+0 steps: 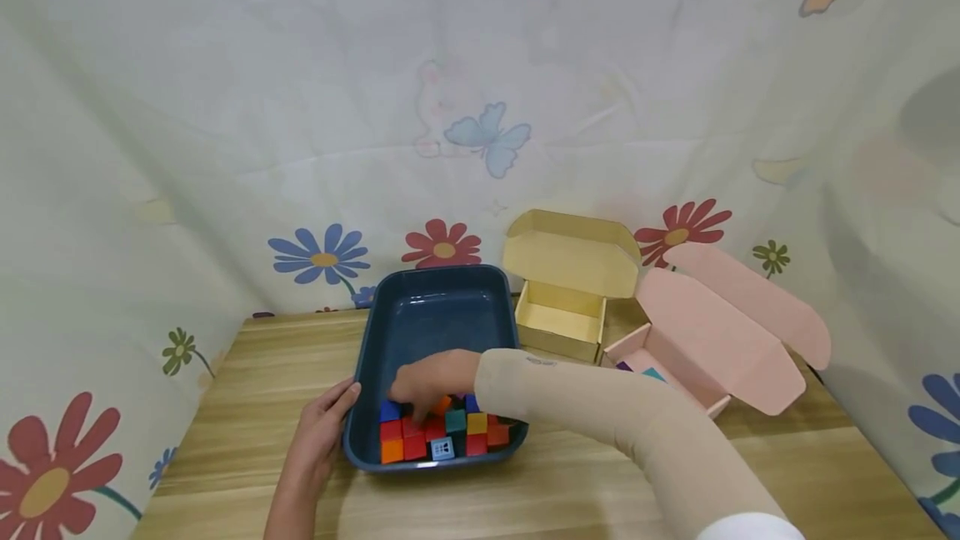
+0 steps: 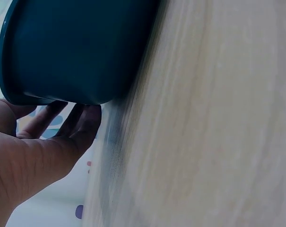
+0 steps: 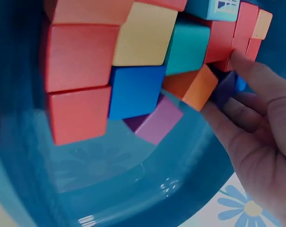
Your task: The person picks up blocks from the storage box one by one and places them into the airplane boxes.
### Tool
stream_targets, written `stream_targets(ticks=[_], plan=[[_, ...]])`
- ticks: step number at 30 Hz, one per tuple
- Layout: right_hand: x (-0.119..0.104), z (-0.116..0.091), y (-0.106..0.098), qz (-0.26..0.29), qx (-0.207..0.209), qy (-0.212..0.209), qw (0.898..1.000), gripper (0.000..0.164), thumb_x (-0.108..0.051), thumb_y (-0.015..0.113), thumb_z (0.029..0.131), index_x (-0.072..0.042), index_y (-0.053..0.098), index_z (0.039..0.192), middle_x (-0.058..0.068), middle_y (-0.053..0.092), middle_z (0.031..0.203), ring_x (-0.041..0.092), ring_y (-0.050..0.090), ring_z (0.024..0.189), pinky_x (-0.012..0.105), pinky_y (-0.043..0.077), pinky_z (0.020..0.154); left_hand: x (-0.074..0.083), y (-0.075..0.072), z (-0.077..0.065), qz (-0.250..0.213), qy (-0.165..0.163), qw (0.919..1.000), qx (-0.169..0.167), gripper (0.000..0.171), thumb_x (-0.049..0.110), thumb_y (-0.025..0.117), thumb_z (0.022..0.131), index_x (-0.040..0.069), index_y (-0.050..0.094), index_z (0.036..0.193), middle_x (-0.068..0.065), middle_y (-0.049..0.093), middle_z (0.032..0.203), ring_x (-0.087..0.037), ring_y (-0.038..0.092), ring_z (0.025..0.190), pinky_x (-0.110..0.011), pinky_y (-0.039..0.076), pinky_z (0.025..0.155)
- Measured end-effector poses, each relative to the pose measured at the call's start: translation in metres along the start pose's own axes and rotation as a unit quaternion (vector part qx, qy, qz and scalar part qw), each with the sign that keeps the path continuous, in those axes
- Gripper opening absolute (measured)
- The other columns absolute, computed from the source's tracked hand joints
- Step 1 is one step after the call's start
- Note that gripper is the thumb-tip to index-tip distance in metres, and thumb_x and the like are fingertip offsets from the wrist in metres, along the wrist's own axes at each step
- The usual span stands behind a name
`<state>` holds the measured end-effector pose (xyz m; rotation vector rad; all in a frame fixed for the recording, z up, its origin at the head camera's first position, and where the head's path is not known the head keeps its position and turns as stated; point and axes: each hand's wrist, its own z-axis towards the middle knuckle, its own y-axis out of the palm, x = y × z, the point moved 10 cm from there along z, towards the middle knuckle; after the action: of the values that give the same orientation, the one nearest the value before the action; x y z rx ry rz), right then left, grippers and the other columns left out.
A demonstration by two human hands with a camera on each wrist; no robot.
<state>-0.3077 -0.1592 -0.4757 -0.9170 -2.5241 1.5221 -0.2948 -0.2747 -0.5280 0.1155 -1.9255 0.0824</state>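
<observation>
A deep navy-blue tray (image 1: 435,276) stands on the table with several coloured cube blocks at its near end. My left hand (image 1: 318,432) holds the tray's left side, its fingertips against the outer wall below the rim (image 2: 24,99). Inside the tray, my right hand (image 1: 431,377) reaches down among the blocks. In the right wrist view its fingers are around a tilted dark purple block (image 3: 223,88), beside an orange block (image 3: 195,87) and red blocks (image 3: 221,42). A purple block (image 3: 157,120) lies tilted next to a blue block (image 3: 137,92). A light blue block (image 1: 442,449) bears a printed pattern.
To the right of the tray stands an open yellow box (image 1: 558,344). Farther right is an open pink box (image 1: 697,377) with a purple and a teal block (image 1: 654,374) in it. A flowered curtain (image 1: 480,65) hangs behind the wooden table (image 1: 255,407).
</observation>
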Motion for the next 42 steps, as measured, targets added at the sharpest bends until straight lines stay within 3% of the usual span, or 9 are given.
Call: stream_targets(ticks=[3, 9, 23, 32, 42], plan=[[0.006, -0.005, -0.004, 0.001, 0.020, 0.006, 1.000, 0.021, -0.025, 0.070, 0.086, -0.023, 0.061, 0.105, -0.008, 0.057, 0.093, 0.008, 0.054, 0.082, 0.016, 0.048, 0.069, 0.000, -0.001, -0.001, 0.006, -0.001, 1.0000, 0.002, 0.061, 0.036, 0.059, 0.093, 0.006, 0.041, 0.142, -0.012, 0.040, 0.144, -0.009, 0.054, 0.109, -0.025, 0.050, 0.089], [0.010, -0.007, -0.006, 0.017, 0.040, 0.020, 0.999, 0.016, -0.022, 0.071, 0.086, -0.023, 0.062, 0.099, -0.008, 0.058, 0.090, 0.007, 0.056, 0.078, 0.016, 0.049, 0.066, 0.000, -0.003, 0.000, 0.007, -0.002, 1.0000, 0.003, 0.064, 0.039, 0.062, 0.091, 0.006, 0.041, 0.142, -0.012, 0.040, 0.144, -0.006, 0.055, 0.107, -0.025, 0.050, 0.088], [0.009, -0.006, -0.012, -0.003, 0.064, 0.012, 0.998, 0.023, -0.023, 0.074, 0.083, -0.022, 0.064, 0.104, -0.008, 0.059, 0.091, 0.007, 0.054, 0.079, 0.015, 0.048, 0.068, 0.001, 0.001, 0.003, 0.000, 0.003, 1.0000, -0.001, 0.061, 0.036, 0.061, 0.092, 0.005, 0.042, 0.142, -0.014, 0.041, 0.143, -0.005, 0.056, 0.105, -0.024, 0.050, 0.087], [0.012, -0.035, -0.045, -0.022, 0.106, 0.000, 0.994, 0.043, -0.021, 0.073, 0.084, -0.019, 0.061, 0.126, -0.004, 0.063, 0.107, 0.007, 0.056, 0.087, 0.018, 0.051, 0.077, 0.000, 0.002, 0.003, -0.011, 0.007, 0.9999, 0.001, 0.059, 0.033, 0.060, 0.093, 0.003, 0.042, 0.141, -0.016, 0.041, 0.142, -0.008, 0.058, 0.105, -0.025, 0.051, 0.087], [0.026, -0.074, -0.058, -0.062, 0.130, 0.018, 0.989, 0.034, -0.022, 0.074, 0.083, -0.020, 0.067, 0.116, -0.005, 0.066, 0.100, 0.006, 0.057, 0.084, 0.016, 0.051, 0.070, -0.003, 0.000, 0.002, -0.012, -0.001, 0.9999, -0.003, 0.060, 0.034, 0.060, 0.093, 0.005, 0.040, 0.142, -0.012, 0.040, 0.143, -0.009, 0.056, 0.108, -0.026, 0.050, 0.089]])
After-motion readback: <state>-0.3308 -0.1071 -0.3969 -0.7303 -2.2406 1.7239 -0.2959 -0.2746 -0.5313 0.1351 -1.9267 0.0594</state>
